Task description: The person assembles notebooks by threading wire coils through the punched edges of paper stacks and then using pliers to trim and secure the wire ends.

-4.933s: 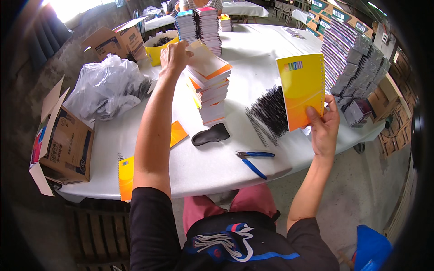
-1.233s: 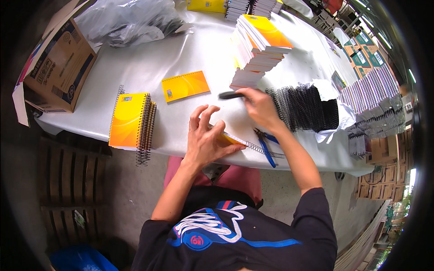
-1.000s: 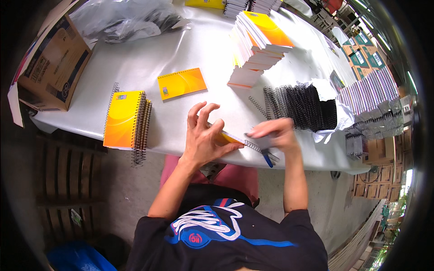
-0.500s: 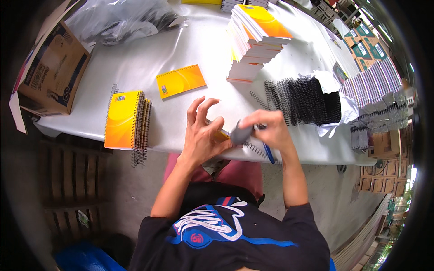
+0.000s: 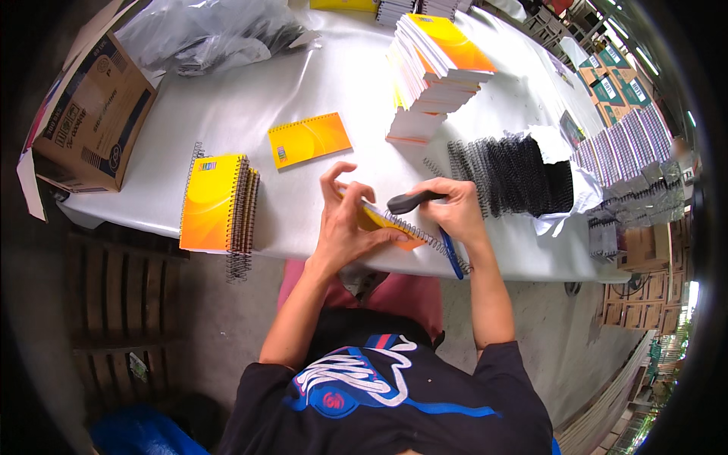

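Note:
My left hand (image 5: 345,224) is closed on a small yellow-orange notebook (image 5: 370,217), tilted near the table's front edge. From the notebook's edge a loose wire coil (image 5: 417,230) trails out to the right, below my right hand. My right hand (image 5: 459,211) grips a dark, curved hand tool (image 5: 413,201), its rounded end close to the coil. A slim blue piece (image 5: 452,254) sticks out below that hand; I cannot tell whether it belongs to the same tool. Further off lies a flat yellow notebook (image 5: 311,140). At the left stands a stack of coil-bound yellow notebooks (image 5: 212,203).
A tall, uneven stack of orange-covered pads (image 5: 444,61) stands at the back. Black coils (image 5: 516,174) lie on white paper to the right, before stacked bound books (image 5: 626,152). A cardboard box (image 5: 95,114) and clear plastic bag (image 5: 208,34) occupy the left side.
The right hand has drawn slightly back, and its dark tool, blurred before, now shows clearly. More of the notebook and its coil is visible between the hands.

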Available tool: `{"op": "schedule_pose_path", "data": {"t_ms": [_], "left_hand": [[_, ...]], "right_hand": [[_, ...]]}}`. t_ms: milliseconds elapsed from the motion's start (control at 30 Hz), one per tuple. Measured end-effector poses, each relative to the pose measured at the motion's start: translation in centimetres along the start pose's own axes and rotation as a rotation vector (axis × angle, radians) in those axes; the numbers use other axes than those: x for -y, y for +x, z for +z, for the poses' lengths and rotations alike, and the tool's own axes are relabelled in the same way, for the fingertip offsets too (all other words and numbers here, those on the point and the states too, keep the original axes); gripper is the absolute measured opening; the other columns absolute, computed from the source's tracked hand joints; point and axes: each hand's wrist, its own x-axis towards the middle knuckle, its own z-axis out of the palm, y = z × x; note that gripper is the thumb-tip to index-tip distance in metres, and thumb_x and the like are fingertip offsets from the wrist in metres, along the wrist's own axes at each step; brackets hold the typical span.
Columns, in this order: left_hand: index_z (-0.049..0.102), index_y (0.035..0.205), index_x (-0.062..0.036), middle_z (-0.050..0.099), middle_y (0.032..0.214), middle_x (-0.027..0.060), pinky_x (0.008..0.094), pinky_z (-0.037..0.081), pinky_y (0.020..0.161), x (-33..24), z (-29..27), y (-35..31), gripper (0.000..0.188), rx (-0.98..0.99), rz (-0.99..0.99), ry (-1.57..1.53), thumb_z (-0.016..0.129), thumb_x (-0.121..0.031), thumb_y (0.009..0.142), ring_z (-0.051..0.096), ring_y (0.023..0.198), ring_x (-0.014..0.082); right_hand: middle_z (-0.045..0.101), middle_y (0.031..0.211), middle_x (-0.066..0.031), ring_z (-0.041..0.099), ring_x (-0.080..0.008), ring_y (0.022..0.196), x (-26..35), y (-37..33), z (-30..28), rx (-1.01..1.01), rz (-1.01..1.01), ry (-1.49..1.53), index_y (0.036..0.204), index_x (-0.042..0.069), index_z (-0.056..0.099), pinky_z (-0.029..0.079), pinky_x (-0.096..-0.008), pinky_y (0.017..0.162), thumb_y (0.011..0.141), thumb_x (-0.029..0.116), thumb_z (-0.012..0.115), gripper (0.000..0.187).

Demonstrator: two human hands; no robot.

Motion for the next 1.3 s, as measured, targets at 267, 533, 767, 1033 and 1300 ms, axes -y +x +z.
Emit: {"op": "schedule_pose_path", "data": {"t_ms": [267, 533, 767, 1033, 1300], "left_hand": [[0.062, 0.087, -0.0101, 0.032, 0.116, 0.0153, 0.0385, 0.043, 0.078, 0.5, 0.1, -0.3, 0.047, -0.048, 0.135, 0.158, 0.088, -0.029, 0.052, 0.043, 0.102, 0.0296], [0.054, 0.081, -0.0059, 0.034, 0.113, 0.0158, 0.0388, 0.045, 0.075, -0.1, 1.0, -0.7, 0.046, -0.050, -0.032, 0.193, 0.087, -0.018, 0.052, 0.046, 0.091, 0.0293], [0.056, 0.083, -0.0058, 0.034, 0.113, 0.0146, 0.0382, 0.046, 0.073, 0.1, 0.0, -0.4, 0.041, -0.018, 0.003, 0.099, 0.085, -0.019, 0.058, 0.048, 0.088, 0.0277], [0.059, 0.087, -0.0070, 0.036, 0.115, 0.0144, 0.0392, 0.044, 0.081, 1.1, 0.0, -0.6, 0.039, -0.017, 0.099, 0.104, 0.084, -0.029, 0.065, 0.047, 0.095, 0.0277], [0.055, 0.088, -0.0080, 0.044, 0.101, 0.0123, 0.0364, 0.042, 0.078, 1.1, -0.8, -0.4, 0.049, 0.095, 0.005, -0.219, 0.088, -0.023, 0.056, 0.043, 0.104, 0.0262]], "right_hand": [[0.069, 0.087, -0.0092, 0.064, -0.0123, 0.074, 4.2, -1.7, -0.6, -0.251, -0.027, -0.041, 0.099, -0.003, 0.067, 0.052, -0.0252, 0.067, 0.075, -0.002, 0.069, 0.024], [0.054, 0.065, -0.0128, 0.056, -0.0289, 0.054, 1.8, -4.7, 6.7, -0.523, -0.336, -0.778, 0.117, 0.000, 0.058, 0.048, -0.0378, 0.053, 0.073, 0.001, 0.067, 0.044], [0.065, 0.077, -0.0154, 0.064, -0.0227, 0.061, 3.0, -9.3, 6.6, -0.484, -0.133, -0.401, 0.103, -0.003, 0.063, 0.050, -0.0297, 0.055, 0.075, 0.004, 0.067, 0.029], [0.061, 0.073, -0.0175, 0.061, -0.0319, 0.059, 2.1, -5.8, 7.1, -0.529, -0.198, -0.574, 0.098, -0.002, 0.062, 0.049, -0.0353, 0.057, 0.073, 0.004, 0.067, 0.026], [0.062, 0.098, -0.0119, 0.060, -0.0184, 0.094, 4.2, -8.6, -0.4, -0.368, -0.376, 0.064, 0.102, -0.001, 0.065, 0.048, -0.0302, 0.078, 0.075, 0.004, 0.067, 0.027]]}}
